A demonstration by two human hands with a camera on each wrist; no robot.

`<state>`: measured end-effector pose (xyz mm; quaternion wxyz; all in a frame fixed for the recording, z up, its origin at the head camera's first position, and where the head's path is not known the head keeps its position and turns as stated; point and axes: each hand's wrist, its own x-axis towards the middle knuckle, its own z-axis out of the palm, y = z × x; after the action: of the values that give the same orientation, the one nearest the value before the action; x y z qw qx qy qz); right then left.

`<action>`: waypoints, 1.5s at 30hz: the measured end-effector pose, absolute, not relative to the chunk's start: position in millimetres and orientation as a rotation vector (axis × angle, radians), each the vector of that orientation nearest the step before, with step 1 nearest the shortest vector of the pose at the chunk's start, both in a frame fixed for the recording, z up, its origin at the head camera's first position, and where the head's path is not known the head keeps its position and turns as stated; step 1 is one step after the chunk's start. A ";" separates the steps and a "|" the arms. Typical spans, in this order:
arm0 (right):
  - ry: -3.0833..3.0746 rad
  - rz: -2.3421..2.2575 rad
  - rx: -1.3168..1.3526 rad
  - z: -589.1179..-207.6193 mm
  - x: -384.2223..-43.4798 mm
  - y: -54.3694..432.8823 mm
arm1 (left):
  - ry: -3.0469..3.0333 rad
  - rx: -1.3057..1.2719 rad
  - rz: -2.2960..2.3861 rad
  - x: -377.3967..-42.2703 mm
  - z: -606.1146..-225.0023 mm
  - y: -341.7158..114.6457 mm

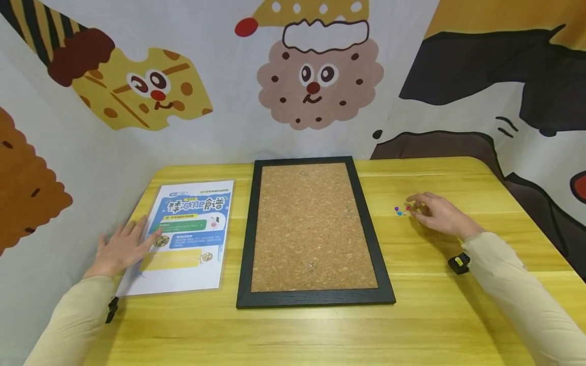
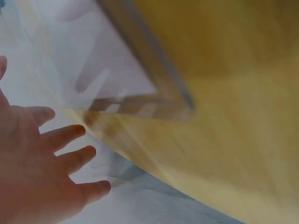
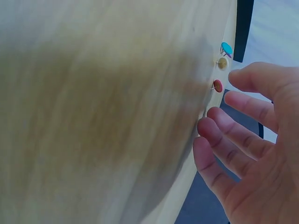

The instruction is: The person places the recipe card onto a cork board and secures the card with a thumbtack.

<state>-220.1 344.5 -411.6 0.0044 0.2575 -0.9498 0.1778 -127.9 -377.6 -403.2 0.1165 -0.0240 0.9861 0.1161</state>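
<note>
My left hand (image 1: 120,249) is spread over the left edge of a printed laminated sheet (image 1: 183,274). In the left wrist view the fingers look straight and apart, close to the sheet's clear border (image 2: 154,105); whether they touch it I cannot tell. On the right, my right hand (image 1: 441,217) hovers beside several coloured thumbtacks (image 1: 400,213). Its fingers are slightly bent, with a gap between thumb and forefinger. The right wrist view shows a teal thumbtack (image 3: 226,48), a gold one (image 3: 222,64) and a pink one (image 3: 218,86) near the fingertips, none held.
Between the hands lies a cork board (image 1: 313,229) with a black frame (image 1: 316,298) on the yellow wooden table (image 1: 293,338). A cloth with cartoon food figures (image 1: 320,96) hangs behind the table and along its left side.
</note>
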 end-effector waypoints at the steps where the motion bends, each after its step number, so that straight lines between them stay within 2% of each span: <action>1: -2.975 0.562 0.806 -412.3 -220.7 344.3 | 2.880 -0.077 0.337 -128.1 -404.3 -378.6; 10: -2.982 0.690 0.741 -415.3 -223.5 342.0 | 2.821 -0.079 0.354 -132.9 -408.5 -382.0; 25: -3.020 0.828 0.563 -420.6 -224.4 342.3 | 2.867 -0.106 0.320 -154.3 -404.5 -362.7; 36: -3.005 0.825 0.583 -421.8 -230.3 337.9 | 2.857 -0.192 0.393 -161.3 -403.0 -355.7; 45: -3.015 0.841 0.592 -421.8 -233.9 336.1 | 2.880 -0.191 0.461 -166.6 -414.8 -367.8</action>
<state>-233.9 336.1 -421.8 -0.0219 0.1859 -0.9462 0.2640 -166.6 -367.8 -414.8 0.1090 -0.0650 0.9794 0.1568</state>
